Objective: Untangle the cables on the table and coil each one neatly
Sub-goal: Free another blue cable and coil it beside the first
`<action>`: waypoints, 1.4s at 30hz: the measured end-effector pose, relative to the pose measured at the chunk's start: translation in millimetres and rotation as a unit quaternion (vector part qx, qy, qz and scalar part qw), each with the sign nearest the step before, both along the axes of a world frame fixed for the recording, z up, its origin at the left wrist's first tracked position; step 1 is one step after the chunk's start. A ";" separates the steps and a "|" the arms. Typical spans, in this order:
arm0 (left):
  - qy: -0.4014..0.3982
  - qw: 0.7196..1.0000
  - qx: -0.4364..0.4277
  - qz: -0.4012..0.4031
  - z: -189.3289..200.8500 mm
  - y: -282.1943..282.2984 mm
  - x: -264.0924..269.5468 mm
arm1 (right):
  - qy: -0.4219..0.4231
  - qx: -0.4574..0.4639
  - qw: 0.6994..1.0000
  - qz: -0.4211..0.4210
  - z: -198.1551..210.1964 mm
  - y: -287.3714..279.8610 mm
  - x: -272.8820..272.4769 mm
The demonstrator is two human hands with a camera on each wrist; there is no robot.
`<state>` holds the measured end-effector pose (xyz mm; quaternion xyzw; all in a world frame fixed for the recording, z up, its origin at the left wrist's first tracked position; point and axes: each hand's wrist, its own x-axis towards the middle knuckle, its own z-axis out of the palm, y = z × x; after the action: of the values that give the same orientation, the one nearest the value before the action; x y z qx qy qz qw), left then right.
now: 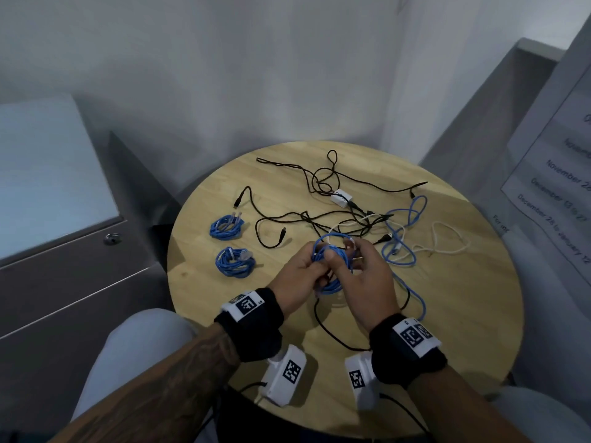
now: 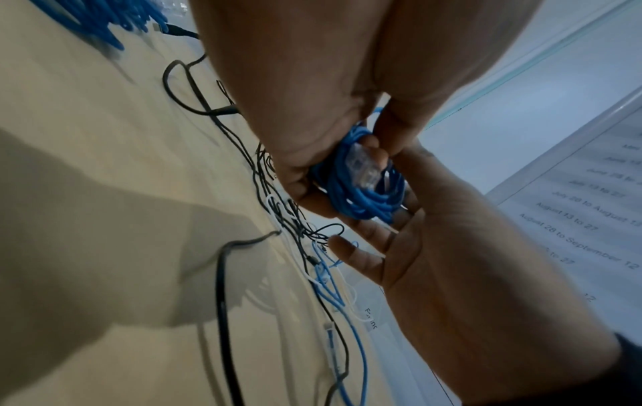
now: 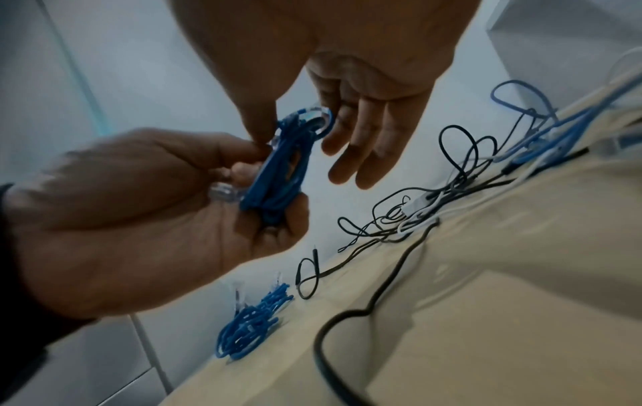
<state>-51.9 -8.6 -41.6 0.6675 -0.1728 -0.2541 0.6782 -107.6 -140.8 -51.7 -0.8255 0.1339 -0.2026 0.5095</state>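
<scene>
A partly wound blue network cable coil (image 1: 332, 270) (image 2: 361, 192) (image 3: 274, 181) hangs above the round wooden table (image 1: 447, 330). My left hand (image 1: 311, 268) (image 2: 305, 170) (image 3: 243, 192) grips the bundle, a clear plug (image 2: 363, 167) lying against it. My right hand (image 1: 345, 254) (image 3: 295, 131) pinches the coil's top loop between thumb and forefinger, its other fingers (image 3: 361, 153) held straight. Two finished blue coils (image 1: 227, 227) (image 1: 235, 262) lie at the table's left. A tangle of black cables (image 1: 319, 215), a white cable (image 1: 447, 247) and a loose blue cable (image 1: 403, 247) lies behind my hands.
A small white adapter (image 1: 342, 197) sits in the tangle. A grey cabinet (image 1: 64, 266) stands left of the table. A printed sheet (image 1: 559, 187) hangs on the right. A black lead (image 1: 332, 334) crosses the near table.
</scene>
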 end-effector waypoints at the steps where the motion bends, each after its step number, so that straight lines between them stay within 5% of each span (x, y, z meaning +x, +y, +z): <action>1: -0.010 1.000 0.002 -0.003 0.0 0.4 0.5 | -0.004 -0.007 1.000 0.001 0.9 0.2 -0.2; 8: -0.064 0.997 0.042 0.002 -11.2 1.0 -2.7 | -0.039 -0.041 0.998 0.014 2.3 -7.0 -0.3; 11: -0.081 0.994 0.064 0.021 -8.7 3.2 4.6 | -0.084 0.019 0.996 0.036 11.8 -6.2 -2.2; 15: -0.107 0.990 0.083 0.026 -6.6 5.1 5.9 | 0.026 0.206 0.977 0.043 17.6 -10.2 0.6; 18: -0.100 0.992 0.074 0.016 -8.5 4.4 4.7 | 0.095 0.178 0.972 0.121 18.9 -16.7 -3.2; 20: -0.093 0.992 0.080 -0.012 -11.5 4.2 3.6 | 0.066 0.146 0.982 0.102 21.4 -18.8 -3.0; 25: -0.011 0.994 0.032 -0.102 -7.7 2.4 -8.3 | -0.057 0.236 0.968 -0.060 31.7 -47.9 13.2; 27: -0.027 0.993 0.036 -0.105 -7.7 -1.8 -7.4 | -0.068 0.221 0.971 -0.067 31.1 -57.0 13.2; 32: -0.059 0.996 0.053 -0.034 -14.3 -1.0 -0.1 | -0.089 0.343 0.935 -0.014 40.6 -53.2 5.2; 39: 0.037 0.997 -0.063 0.008 -4.0 11.3 7.4 | 0.063 0.065 0.991 0.101 25.0 -55.8 -3.8; 42: 0.015 0.999 -0.042 0.013 -5.1 10.6 5.8 | 0.090 0.084 0.986 0.116 17.7 -40.6 -2.9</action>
<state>-46.0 1.9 -46.6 0.6367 -0.1645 -0.2477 0.7115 -110.5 -181.4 -33.9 -0.8047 0.0992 -0.0557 0.5828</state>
